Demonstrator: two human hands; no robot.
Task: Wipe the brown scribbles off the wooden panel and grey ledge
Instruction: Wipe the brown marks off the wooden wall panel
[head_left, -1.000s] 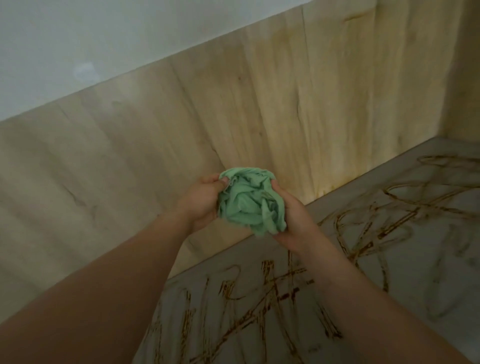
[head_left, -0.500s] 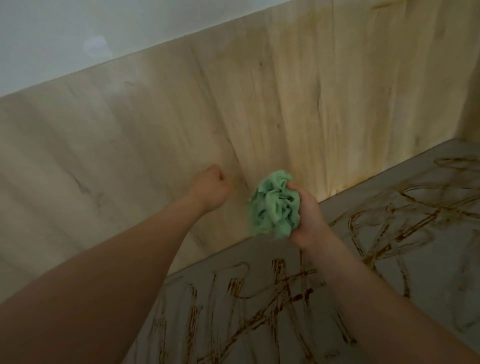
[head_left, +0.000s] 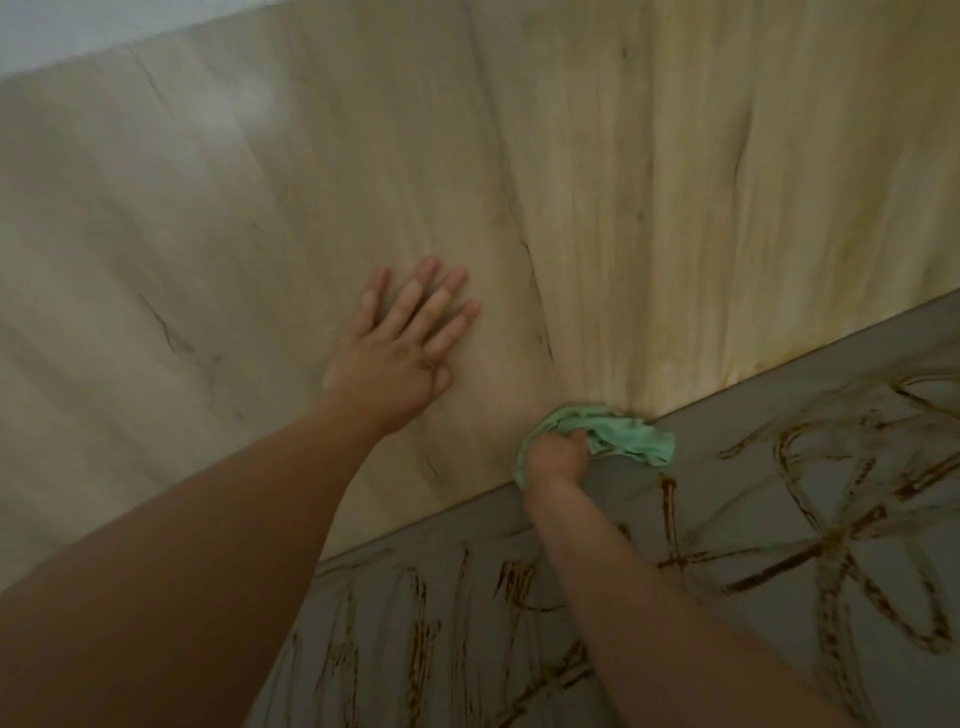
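A light wooden panel (head_left: 597, 182) rises behind a grey ledge (head_left: 727, 519). Brown scribbles (head_left: 831, 540) cover much of the ledge; faint yellowish smears show on the panel at the right. My left hand (head_left: 400, 353) lies flat on the panel with its fingers spread. My right hand (head_left: 556, 460) grips a crumpled green cloth (head_left: 628, 441) and holds it down where the panel meets the ledge. Part of the cloth is hidden under my fingers.
A white wall (head_left: 104, 31) shows above the panel's top edge at the upper left. More brown scribbles (head_left: 415, 649) run across the near part of the ledge between my forearms.
My left hand let go of the cloth, then opened flat on the panel. My right hand carried the cloth down to the seam between panel and ledge.
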